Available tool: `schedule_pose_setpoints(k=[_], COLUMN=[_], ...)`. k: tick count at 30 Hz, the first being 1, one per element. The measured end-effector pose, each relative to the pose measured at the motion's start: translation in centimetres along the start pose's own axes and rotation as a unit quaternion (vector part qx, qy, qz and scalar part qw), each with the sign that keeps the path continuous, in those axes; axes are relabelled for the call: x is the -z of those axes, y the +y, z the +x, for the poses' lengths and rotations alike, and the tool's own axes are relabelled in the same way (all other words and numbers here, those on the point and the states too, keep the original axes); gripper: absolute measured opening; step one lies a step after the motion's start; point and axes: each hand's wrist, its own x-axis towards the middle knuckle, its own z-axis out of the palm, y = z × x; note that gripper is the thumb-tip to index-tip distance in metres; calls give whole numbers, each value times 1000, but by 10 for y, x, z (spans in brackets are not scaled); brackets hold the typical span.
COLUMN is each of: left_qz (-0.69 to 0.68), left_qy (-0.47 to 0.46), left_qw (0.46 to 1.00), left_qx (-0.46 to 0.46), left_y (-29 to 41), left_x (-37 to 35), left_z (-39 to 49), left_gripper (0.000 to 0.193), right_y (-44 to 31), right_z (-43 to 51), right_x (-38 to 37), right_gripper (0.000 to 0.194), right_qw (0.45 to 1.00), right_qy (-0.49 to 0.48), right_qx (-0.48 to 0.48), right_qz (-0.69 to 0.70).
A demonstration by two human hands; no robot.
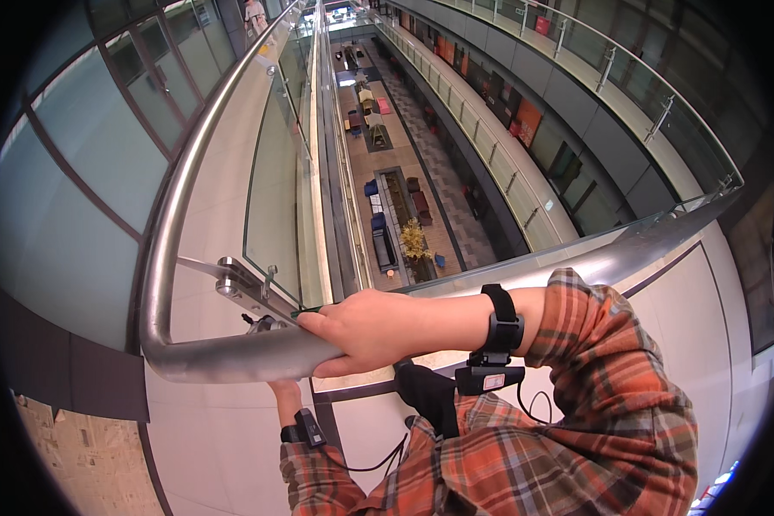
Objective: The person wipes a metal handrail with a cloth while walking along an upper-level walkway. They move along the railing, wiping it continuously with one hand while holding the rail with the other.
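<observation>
My right hand (361, 332) lies across the top of a thick stainless-steel handrail (238, 358), thumb on the near side and fingers bent over the far side, where the fingertips are hidden. Below the rail, my left hand (286, 389) shows only at the wrist; the rail covers its fingers and anything in them. Both forearms wear black straps with small devices and cables. Just beyond the rail, a metal glass-clamp bracket (248, 284) joins a glass panel (277, 213). Beside it a small dark object (258, 321) is partly hidden, too little seen to name.
Past the glass, a deep atrium drops to a lower floor (387, 145) with sofas and a yellow-leaved plant (415, 240). Frosted glass walls (90, 161) line the left walkway, where a person (255, 16) stands far off. Brown paper (84, 458) covers part of the lower left.
</observation>
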Motion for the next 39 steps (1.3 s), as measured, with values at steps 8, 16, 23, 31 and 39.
schedule_pose_setpoints(k=[8, 16, 23, 31, 39], left_qz=[0, 0, 3, 17, 11], left_qy=[-36, -26, -20, -96, 6], left_qw=[999, 999, 999, 995, 1000], left_qx=[5, 18, 25, -18, 2], left_y=[2, -8, -13, 14, 23], left_x=[1, -10, 3, 6, 3], left_z=[13, 3, -13, 18, -14], left_gripper=[51, 49, 48, 47, 54], right_y=[-1, -2, -1, -2, -2], right_z=[0, 0, 0, 0, 0], right_x=[1, 2, 1, 2, 1], right_gripper=[67, 67, 66, 67, 64], right_qw=[1000, 1000, 1000, 1000, 1000], right_qy=[-8, -10, -12, -8, 5], right_qx=[-2, -4, -2, 0, 4], right_qz=[-6, 4, -2, -6, -12])
